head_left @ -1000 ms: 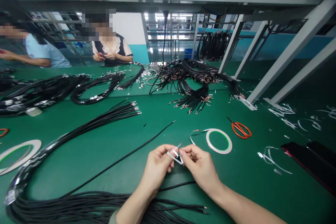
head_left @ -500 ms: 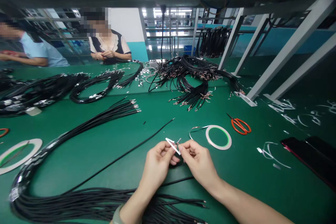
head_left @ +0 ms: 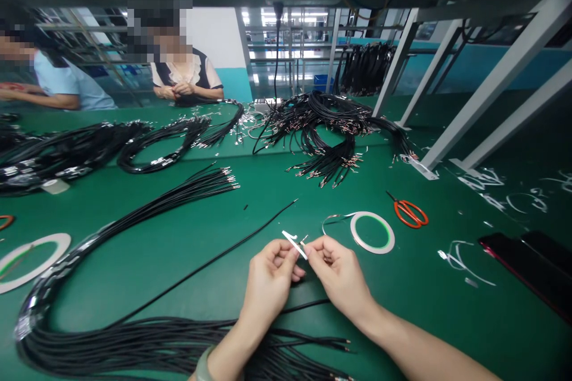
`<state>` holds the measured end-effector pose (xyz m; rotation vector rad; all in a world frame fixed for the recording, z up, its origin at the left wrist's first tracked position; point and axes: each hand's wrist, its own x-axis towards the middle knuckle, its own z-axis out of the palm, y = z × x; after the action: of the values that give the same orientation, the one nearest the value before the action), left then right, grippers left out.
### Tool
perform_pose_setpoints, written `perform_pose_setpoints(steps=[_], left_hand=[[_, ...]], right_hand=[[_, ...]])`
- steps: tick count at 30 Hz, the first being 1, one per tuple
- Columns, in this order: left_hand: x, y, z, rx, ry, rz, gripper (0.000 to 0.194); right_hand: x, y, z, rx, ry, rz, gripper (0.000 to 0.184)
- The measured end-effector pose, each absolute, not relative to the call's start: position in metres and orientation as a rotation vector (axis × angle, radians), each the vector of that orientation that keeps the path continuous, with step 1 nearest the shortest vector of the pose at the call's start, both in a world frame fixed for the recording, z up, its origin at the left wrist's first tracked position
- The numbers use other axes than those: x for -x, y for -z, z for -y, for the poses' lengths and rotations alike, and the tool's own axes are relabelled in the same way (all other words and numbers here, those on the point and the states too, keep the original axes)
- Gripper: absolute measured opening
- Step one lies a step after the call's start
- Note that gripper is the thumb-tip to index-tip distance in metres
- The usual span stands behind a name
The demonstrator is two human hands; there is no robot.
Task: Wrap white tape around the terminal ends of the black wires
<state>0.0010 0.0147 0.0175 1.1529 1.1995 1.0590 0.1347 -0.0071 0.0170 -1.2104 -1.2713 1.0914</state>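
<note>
Closest to the head camera, a thick bundle of black insulated wires sweeps along the green worktop and passes under the wrists. From my remote seat, it looks laid low enough for the forearms to reach over it. Just beyond, the left hand and right hand meet in mid-air, with a narrow white strip tilted between them and a tiny metal tab just beside its upper end. Both grips are closed in a pinch: the left holds the strip's upper part and the right its lower end, which keeps it up off the worktop and in my view.

A single black wire lies apart from the bundle, running past the left hand. Just right of the hands sits a tape roll, its loose end curling toward them, probably kept close for easy reach. Orange-handled scissors lie farther right, with white scraps beyond.

Farther out are a fan of cut wires with bright tips and a heap of black wires with crimped terminals. Across the worktop, a co-worker works with their own hands held close to their body.
</note>
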Motion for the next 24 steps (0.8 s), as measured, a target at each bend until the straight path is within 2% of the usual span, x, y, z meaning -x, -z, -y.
perform_pose_setpoints(steps=[14,24], left_hand=[[0.005,-0.034,-0.016,-0.833,-0.936,-0.978,0.02],[0.01,-0.029,-0.019,-0.799,-0.854,-0.886,0.018]], right_hand=[[-0.135,-0.02,0.009,1.176,-1.089,1.307,0.022],[-0.138,-0.016,0.004,1.096,-1.117,1.301,0.017]])
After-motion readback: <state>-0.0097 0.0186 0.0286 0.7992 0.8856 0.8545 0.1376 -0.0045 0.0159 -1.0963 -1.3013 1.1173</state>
